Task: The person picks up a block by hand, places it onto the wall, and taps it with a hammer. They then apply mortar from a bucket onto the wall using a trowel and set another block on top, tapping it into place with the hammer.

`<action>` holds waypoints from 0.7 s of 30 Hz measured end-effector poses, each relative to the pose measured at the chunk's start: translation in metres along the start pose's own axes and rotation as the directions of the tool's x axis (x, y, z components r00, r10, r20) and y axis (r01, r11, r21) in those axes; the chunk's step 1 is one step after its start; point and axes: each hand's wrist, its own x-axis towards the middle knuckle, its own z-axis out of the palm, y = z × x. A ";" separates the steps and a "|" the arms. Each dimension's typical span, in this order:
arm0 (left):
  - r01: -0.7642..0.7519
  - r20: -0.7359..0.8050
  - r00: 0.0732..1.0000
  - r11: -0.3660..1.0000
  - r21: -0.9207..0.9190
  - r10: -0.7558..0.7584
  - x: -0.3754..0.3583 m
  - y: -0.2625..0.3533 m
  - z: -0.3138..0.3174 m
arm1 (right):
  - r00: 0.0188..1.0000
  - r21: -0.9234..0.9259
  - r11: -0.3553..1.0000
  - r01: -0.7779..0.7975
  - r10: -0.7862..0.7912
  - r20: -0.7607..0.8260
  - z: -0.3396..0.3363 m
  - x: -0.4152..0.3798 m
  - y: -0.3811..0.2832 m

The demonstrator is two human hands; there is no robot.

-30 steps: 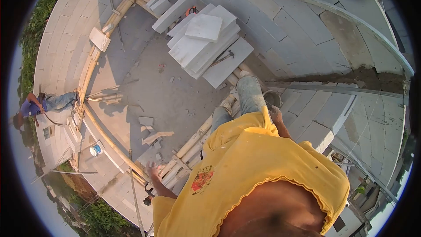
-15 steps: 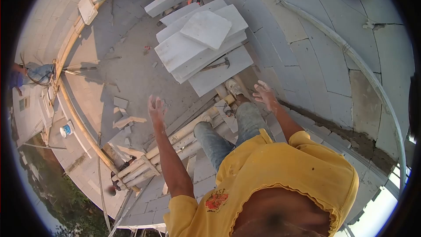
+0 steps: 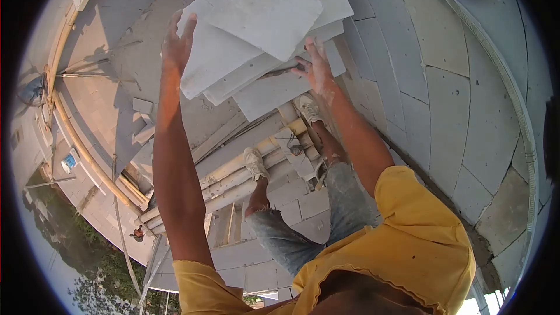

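I stand on bamboo scaffold poles [image 3: 245,169] beside a block wall [image 3: 443,93], leaning toward a stack of flat white blocks [image 3: 233,58]. The top slab [image 3: 262,11] lies skewed on the stack. My left hand [image 3: 176,44] reaches out with fingers spread and touches the left edge of the stack. My right hand [image 3: 315,64] rests with fingers apart on the stack's near right edge, next to a hammer that is mostly hidden under it. Neither hand grips anything. My two shoes [image 3: 306,108] stand on the poles.
A concrete floor [image 3: 134,58] with block scraps [image 3: 142,105] lies far below on the left. A long bamboo rail [image 3: 87,157] curves along its edge. A blue-and-white bucket [image 3: 68,162] sits below it. Another person's clothing [image 3: 32,90] shows at the far left. Grass is underneath.
I have bent forward. Both arms moved from mid-air out to the block stack, the left hand to its left edge, the right hand to its near edge. The stack now looks much closer.
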 end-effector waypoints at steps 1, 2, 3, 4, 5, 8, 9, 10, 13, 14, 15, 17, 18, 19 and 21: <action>-0.021 0.011 1.000 1.000 0.002 0.021 0.006 0.006 0.014 | 0.999 -0.026 0.999 0.042 -0.042 0.009 0.015 0.015 -0.009; -0.046 0.018 0.999 0.999 0.001 0.046 0.009 0.012 0.032 | 0.996 -0.053 0.994 0.091 -0.090 0.023 0.028 0.026 -0.016; -0.049 0.021 0.999 0.997 0.061 0.048 0.015 -0.001 0.052 | 0.995 -0.106 0.989 0.099 -0.102 -0.016 0.039 0.027 -0.018; -0.055 0.026 0.998 0.992 0.118 0.052 0.020 -0.014 0.071 | 0.991 -0.162 0.981 0.110 -0.120 -0.055 0.048 0.023 -0.019; -0.066 0.031 0.998 0.983 0.171 0.062 0.021 -0.023 0.087 | 0.985 -0.219 0.968 0.124 -0.147 -0.091 0.048 0.025 -0.016; 0.112 -0.066 0.991 0.991 -0.072 -0.117 -0.015 -0.011 0.097 | 0.968 -0.278 0.935 0.219 -0.245 -0.060 0.018 0.039 0.002; 0.120 -0.111 0.986 0.991 -0.063 -0.127 -0.051 -0.006 0.097 | 0.976 -0.256 0.946 0.198 -0.213 -0.034 0.008 0.026 0.003; 0.123 -0.159 0.979 0.991 -0.053 -0.131 -0.095 0.001 0.095 | 0.982 -0.232 0.956 0.181 -0.187 -0.004 -0.002 0.005 0.001; 0.449 -0.051 0.866 0.819 -0.357 -0.498 -0.232 -0.002 0.103 | 0.998 -0.407 0.912 0.049 -0.029 0.055 -0.061 -0.051 0.028; 0.531 -0.024 0.786 0.695 -0.484 -0.618 -0.270 -0.001 0.112 | 0.998 -0.489 0.872 0.007 0.022 0.053 -0.080 -0.065 0.042; 0.617 0.016 0.691 0.579 -0.533 -0.723 -0.310 -0.018 0.126 | 0.996 -0.543 0.839 -0.032 0.072 0.052 -0.095 -0.074 0.060; 0.732 0.100 0.530 0.395 -0.556 -0.842 -0.379 -0.068 0.161 | 0.982 -0.609 0.783 -0.123 0.183 0.036 -0.124 -0.079 0.105; 0.760 0.117 0.504 0.374 -0.532 -0.856 -0.393 -0.095 0.174 | 0.970 -0.623 0.763 -0.174 0.242 0.025 -0.140 -0.076 0.132; 0.786 0.133 0.476 0.353 -0.508 -0.869 -0.406 -0.121 0.187 | 0.954 -0.634 0.739 -0.226 0.300 0.010 -0.154 -0.068 0.158; 0.812 0.138 0.474 0.372 -0.449 -0.869 -0.415 -0.168 0.211 | 0.947 -0.690 0.680 -0.248 0.322 -0.023 -0.174 -0.041 0.213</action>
